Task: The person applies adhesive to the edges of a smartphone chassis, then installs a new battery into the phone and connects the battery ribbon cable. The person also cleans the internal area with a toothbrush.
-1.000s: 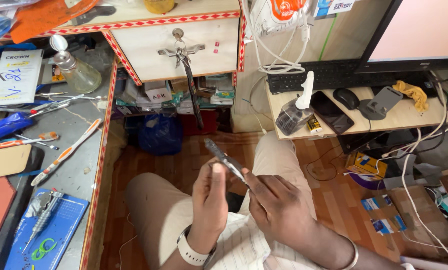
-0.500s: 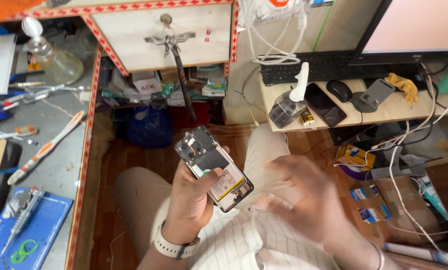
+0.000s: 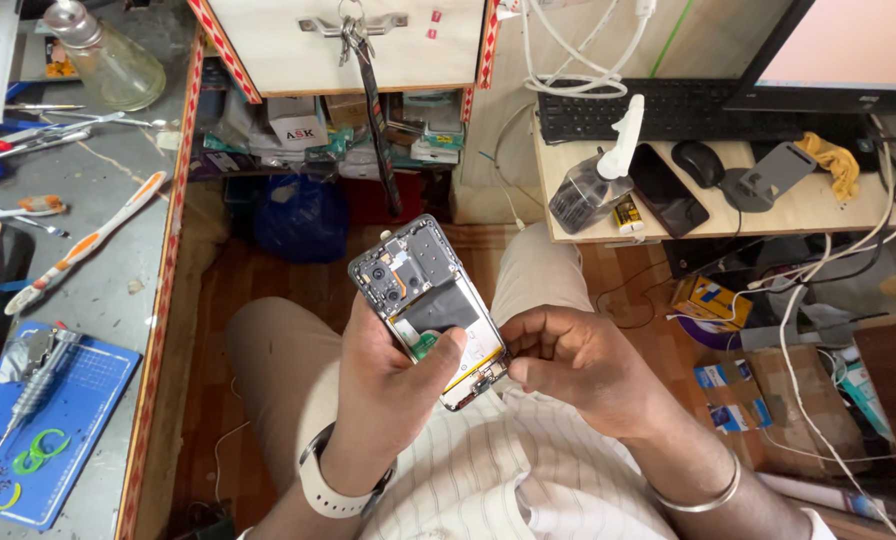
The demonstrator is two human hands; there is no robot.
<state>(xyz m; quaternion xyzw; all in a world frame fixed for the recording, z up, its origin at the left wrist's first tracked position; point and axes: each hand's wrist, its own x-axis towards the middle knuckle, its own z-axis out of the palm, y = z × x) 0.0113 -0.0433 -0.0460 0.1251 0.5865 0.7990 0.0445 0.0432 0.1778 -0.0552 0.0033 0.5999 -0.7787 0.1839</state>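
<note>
**Holding an opened smartphone over the lap**

Sitting between two work areas, a person grips an opened smartphone (image 3: 430,308) above the knees, its back cover off and the circuit board, camera modules and battery showing. To the left runs a grey surface (image 3: 98,290) edged in red-and-white trim; to the right stands a low wooden shelf (image 3: 768,215) carrying a black keyboard (image 3: 658,108) and a monitor (image 3: 848,50). The left hand (image 3: 393,385), a pale watch on its wrist, is closed round the phone's lower half, thumb lying across the battery. The right hand (image 3: 578,365), a thin bangle on its wrist, has its fingers curled and pinched at the phone's bottom right corner; whether a tool sits between them cannot be told. A blue cutting mat (image 3: 78,430) lies on the surface with a screwdriver (image 3: 30,395) on it. An orange-and-white toothbrush (image 3: 88,240) rests further up, near a glass bottle (image 3: 108,55).
</note>
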